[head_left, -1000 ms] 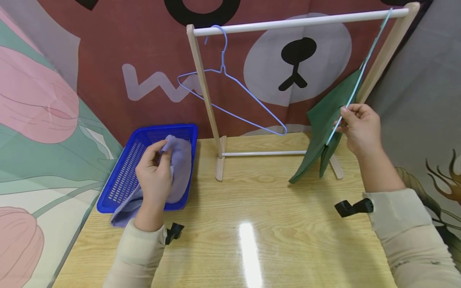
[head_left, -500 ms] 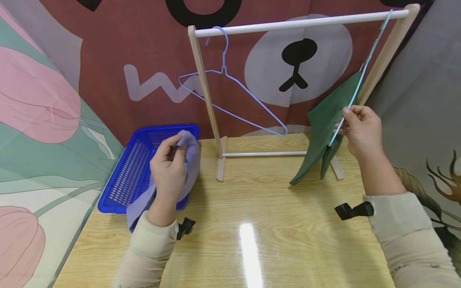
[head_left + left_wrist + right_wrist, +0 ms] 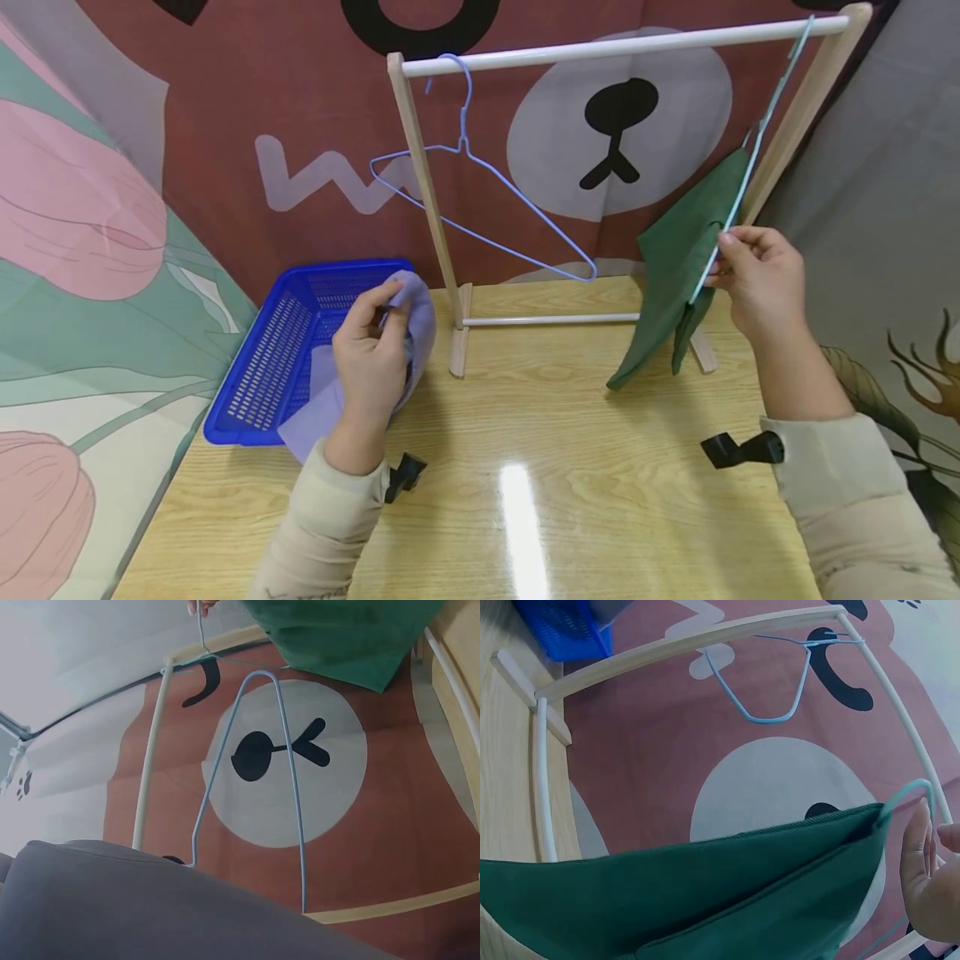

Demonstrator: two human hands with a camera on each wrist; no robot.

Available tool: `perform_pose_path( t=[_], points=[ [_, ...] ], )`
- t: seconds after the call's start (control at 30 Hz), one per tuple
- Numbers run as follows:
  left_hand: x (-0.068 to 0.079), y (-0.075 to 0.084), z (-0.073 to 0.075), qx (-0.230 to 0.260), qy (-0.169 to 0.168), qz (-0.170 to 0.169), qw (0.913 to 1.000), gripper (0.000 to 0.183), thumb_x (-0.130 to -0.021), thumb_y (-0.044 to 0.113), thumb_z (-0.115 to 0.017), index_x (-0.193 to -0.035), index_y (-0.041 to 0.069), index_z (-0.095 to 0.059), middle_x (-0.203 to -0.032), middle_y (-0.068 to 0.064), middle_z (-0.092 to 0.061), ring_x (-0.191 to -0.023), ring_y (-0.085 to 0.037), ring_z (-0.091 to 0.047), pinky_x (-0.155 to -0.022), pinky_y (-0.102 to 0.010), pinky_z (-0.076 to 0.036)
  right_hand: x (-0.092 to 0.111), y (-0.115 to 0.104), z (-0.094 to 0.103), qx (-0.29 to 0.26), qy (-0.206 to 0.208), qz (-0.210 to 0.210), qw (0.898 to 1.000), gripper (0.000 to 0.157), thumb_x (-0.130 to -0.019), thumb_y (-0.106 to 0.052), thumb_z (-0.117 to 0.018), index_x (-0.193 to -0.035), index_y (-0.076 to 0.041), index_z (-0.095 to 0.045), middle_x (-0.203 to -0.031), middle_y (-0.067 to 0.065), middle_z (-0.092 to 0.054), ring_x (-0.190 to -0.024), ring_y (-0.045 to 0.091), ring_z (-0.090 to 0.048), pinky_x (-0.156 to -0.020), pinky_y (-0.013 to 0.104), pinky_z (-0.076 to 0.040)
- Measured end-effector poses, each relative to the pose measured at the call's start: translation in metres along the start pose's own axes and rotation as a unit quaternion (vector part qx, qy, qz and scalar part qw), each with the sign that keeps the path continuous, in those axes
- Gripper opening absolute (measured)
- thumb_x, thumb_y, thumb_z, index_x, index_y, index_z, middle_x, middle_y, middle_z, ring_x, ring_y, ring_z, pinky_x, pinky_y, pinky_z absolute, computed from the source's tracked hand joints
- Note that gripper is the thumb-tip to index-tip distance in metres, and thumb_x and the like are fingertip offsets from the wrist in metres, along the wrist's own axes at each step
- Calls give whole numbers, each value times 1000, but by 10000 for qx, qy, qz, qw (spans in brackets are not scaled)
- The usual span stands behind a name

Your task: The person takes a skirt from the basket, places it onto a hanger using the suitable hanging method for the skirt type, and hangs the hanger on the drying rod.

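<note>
My left hand (image 3: 371, 358) pinches a lavender cloth (image 3: 422, 321) between thumb and fingers, over the right side of a blue plastic basket (image 3: 258, 358). Part of the cloth drapes down across the basket's front rim, and it fills the lower left wrist view as a grey-lavender sheet (image 3: 150, 900). With thumb and fingertips my right hand (image 3: 768, 279) holds the lower arm of a pale teal wire hanger (image 3: 750, 171), hooked on the rack's right end. A folded green cloth (image 3: 667, 250) hangs from that hanger, its layered edge (image 3: 705, 892) large in the right wrist view.
A wooden rack with a white top bar (image 3: 622, 46) and a lower white rod (image 3: 555, 320) stands on the wood-grain table (image 3: 570, 433). Near its left post a bare blue wire hanger (image 3: 462, 125) hangs from the bar. A printed bear curtain (image 3: 315, 108) covers the wall behind.
My left hand has moved right, drawing the lavender cloth toward the basket's right side. My right hand has shifted slightly right and down along the teal hanger, and the green cloth swung a little.
</note>
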State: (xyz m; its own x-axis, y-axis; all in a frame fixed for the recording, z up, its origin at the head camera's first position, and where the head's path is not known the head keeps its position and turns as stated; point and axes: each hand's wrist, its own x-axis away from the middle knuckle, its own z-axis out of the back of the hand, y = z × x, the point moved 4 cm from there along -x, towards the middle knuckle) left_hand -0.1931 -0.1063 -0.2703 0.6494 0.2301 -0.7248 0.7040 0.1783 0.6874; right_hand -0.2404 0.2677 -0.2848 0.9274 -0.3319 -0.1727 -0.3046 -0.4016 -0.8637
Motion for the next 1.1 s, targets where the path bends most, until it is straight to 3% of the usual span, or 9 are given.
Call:
perform_pose_path(
  t=[0.07, 0.17, 0.47, 0.73, 1.1],
  points=[
    [2, 1, -2, 10, -100, 1, 9999, 14, -79, -11, -53, -92, -11, -59, -94, -19, -59, -70, -5, -52, -51, -12, -38, 2, 0, 0, -68, -77, 14, 9999, 16, -76, -4, -62, -84, 2, -51, -64, 10, -51, -46, 16, -52, -42, 23, -47],
    [6, 0, -4, -1, -248, 66, 9997, 15, -79, -10, -52, -92, -11, -59, -96, -19, -59, -61, -2, -47, -45, -12, -34, 7, 0, 1, -125, -198, -8, 9997, 19, -75, -6, -63, -86, 3, -50, -66, 11, -51, -47, 16, -53, -44, 24, -47],
    [25, -13, -8, -187, -481, 564, 9971, 15, -79, -8, -54, -93, -7, -60, -87, -17, -59, -52, -3, -38, -43, -15, -32, 18, 4, 7, 240, -228, -183, 9993, 22, -75, -10, -64, -89, 1, -51, -71, 9, -52, -52, 16, -55, -49, 24, -49],
    [40, -30, -7, -364, -521, 979, 9932, 15, -79, -5, -55, -94, -5, -61, -90, -15, -61, -73, -9, -52, -55, -16, -42, 26, 12, 14, 320, -187, -326, 9988, 24, -75, -13, -64, -91, 0, -51, -73, 9, -52, -56, 17, -55, -51, 24, -49],
    [58, -51, -2, -683, -738, 1849, 9776, 16, -78, -3, -58, -93, -2, -62, -86, -14, -61, -78, -16, -56, -65, -19, -46, 44, 23, 15, 9, -413, -270, 9988, 15, -79, -9, -60, -88, 1, -53, -72, 9, -55, -56, 17, -56, -53, 24, -49]
  ],
)
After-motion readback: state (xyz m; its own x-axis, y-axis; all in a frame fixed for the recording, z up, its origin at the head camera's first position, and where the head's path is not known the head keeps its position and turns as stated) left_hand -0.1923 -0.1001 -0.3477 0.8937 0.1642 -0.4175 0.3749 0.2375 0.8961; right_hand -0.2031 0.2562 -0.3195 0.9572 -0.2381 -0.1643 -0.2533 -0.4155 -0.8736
